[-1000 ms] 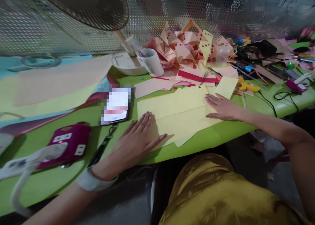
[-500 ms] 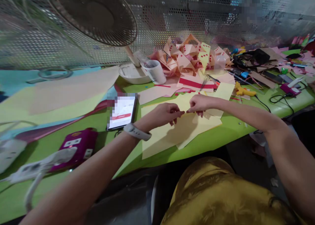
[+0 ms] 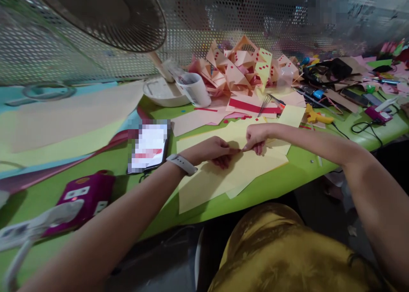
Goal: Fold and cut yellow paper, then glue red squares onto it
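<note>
Over yellow paper sheets (image 3: 204,194) lying on the green tabletop, my two hands meet fingertip to fingertip. My left hand (image 3: 219,151), with a white band (image 3: 182,163) at the wrist, points its thumb and forefinger rightward, pressed together, while the other fingers curl under. Opposite it, my right hand (image 3: 256,137) is closed, its thumb and forefinger pinched against the left fingertips. Whatever lies between the fingertips is too small to make out. Just behind the hands are small red paper pieces (image 3: 246,117) and a pink sheet with a red strip (image 3: 252,106).
Behind stand a fan (image 3: 166,93), a white cup (image 3: 198,91) and a heap of folded pink paper (image 3: 236,70). Left are a phone (image 3: 150,149) and a purple power socket (image 3: 84,198). Right lie scissors (image 3: 264,105) and a yellow glue gun (image 3: 316,116).
My left hand has shifted slightly down, its lower fingers curling further in. The right hand stays nearly in place, its thumb now lower. The camera view has turned slightly.
</note>
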`<state>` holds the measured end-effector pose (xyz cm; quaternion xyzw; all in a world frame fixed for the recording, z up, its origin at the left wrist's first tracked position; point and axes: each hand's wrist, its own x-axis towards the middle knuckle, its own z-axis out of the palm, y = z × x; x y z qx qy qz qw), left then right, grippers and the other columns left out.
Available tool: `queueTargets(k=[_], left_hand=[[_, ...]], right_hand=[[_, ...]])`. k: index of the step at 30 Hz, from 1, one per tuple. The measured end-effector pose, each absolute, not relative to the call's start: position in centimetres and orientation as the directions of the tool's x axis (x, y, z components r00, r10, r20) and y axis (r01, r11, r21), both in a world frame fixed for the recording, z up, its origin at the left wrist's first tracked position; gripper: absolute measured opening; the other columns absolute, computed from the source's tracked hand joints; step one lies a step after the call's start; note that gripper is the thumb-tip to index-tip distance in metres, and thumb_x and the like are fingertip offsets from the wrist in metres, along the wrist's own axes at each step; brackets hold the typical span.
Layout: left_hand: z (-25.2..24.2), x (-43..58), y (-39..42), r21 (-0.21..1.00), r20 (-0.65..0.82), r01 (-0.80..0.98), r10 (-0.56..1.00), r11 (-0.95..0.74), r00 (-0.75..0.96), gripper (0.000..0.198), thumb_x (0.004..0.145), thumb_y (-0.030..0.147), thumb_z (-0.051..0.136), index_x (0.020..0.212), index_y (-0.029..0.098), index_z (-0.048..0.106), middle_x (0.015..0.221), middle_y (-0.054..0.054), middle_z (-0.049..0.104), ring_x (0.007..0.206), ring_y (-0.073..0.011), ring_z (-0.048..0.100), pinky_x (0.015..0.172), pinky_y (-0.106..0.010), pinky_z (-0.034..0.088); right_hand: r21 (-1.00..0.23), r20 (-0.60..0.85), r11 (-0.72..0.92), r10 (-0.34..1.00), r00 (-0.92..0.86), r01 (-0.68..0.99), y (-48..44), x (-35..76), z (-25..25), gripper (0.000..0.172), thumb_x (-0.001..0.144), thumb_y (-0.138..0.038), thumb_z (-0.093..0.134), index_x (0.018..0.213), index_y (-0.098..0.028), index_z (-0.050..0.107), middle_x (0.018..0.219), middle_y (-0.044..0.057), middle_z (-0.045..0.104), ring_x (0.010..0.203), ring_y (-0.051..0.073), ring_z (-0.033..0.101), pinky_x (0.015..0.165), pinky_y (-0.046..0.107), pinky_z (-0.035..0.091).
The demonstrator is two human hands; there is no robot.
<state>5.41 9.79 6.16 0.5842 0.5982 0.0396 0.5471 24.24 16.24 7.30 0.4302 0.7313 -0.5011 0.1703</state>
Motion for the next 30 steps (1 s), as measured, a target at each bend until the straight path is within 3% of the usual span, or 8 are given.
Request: queueTargets(k=[4,13,17,23,27,30], left_hand=[[6.3,5.9,9.9,0.662,-0.613,0.68,0.75,0.314,0.25,0.047,0.061,0.058,0.081,0.051,0.016,0.064,0.054,-0.008,0.069,0.047,-0.016,0.063,0.051,-0.026,0.049],[6.2,6.2,10.2,0.617,-0.634,0.715,0.745,0.328,0.205,0.052,0.052,0.065,0.082,0.047,0.017,0.062,0.05,-0.006,0.067,0.048,-0.0172,0.063,0.051,-0.027,0.048],[6.2,6.1,10.3,0.614,-0.63,0.726,0.746,0.309,0.216,0.052,0.054,0.065,0.081,0.047,0.018,0.06,0.051,-0.006,0.067,0.049,-0.0175,0.064,0.053,-0.028,0.048],[6.1,6.2,10.4,0.616,-0.625,0.737,0.743,0.278,0.241,0.053,0.058,0.067,0.078,0.047,0.018,0.06,0.055,-0.007,0.069,0.051,-0.0182,0.066,0.054,-0.029,0.047],[6.2,6.4,10.4,0.604,-0.619,0.746,0.755,0.28,0.217,0.054,0.055,0.067,0.079,0.046,0.018,0.059,0.054,-0.007,0.069,0.05,-0.0191,0.066,0.052,-0.029,0.046],[6.4,6.4,10.2,0.619,-0.614,0.731,0.757,0.287,0.223,0.054,0.052,0.068,0.08,0.048,0.018,0.06,0.051,-0.006,0.068,0.051,-0.0199,0.066,0.051,-0.028,0.045]], right_hand=[[-0.543,-0.69,0.152,0.48,-0.542,0.826,16.7,25.6,7.7,0.046,0.069,-0.05,0.083,0.065,-0.008,0.063,0.056,0.003,0.067,0.057,0.011,0.066,0.047,0.019,0.035],[-0.419,-0.723,0.106,0.561,-0.402,0.902,17.9,31.1,8.5,0.037,0.08,-0.039,0.078,0.064,-0.01,0.063,0.055,0.001,0.066,0.053,0.009,0.062,0.046,0.019,0.028],[-0.381,-0.736,0.07,0.581,-0.348,0.922,18.1,33.1,8.8,0.037,0.078,-0.039,0.078,0.063,-0.009,0.062,0.053,0.001,0.065,0.053,0.009,0.061,0.047,0.019,0.029],[-0.413,-0.673,0.035,0.662,-0.331,0.91,16.9,33.3,10.6,0.029,0.084,-0.023,0.071,0.061,-0.012,0.057,0.05,-0.001,0.062,0.051,0.008,0.061,0.053,0.019,0.037],[-0.489,-0.623,0.149,0.63,-0.464,0.859,15.9,30.4,11.5,0.025,0.086,-0.019,0.065,0.063,-0.014,0.058,0.057,0.0,0.066,0.054,0.011,0.066,0.056,0.021,0.044],[-0.354,-0.551,0.354,0.669,-0.499,0.866,15.8,29.4,13.2,0.023,0.083,-0.017,0.065,0.06,-0.014,0.06,0.052,0.001,0.064,0.058,0.015,0.067,0.061,0.025,0.047]])
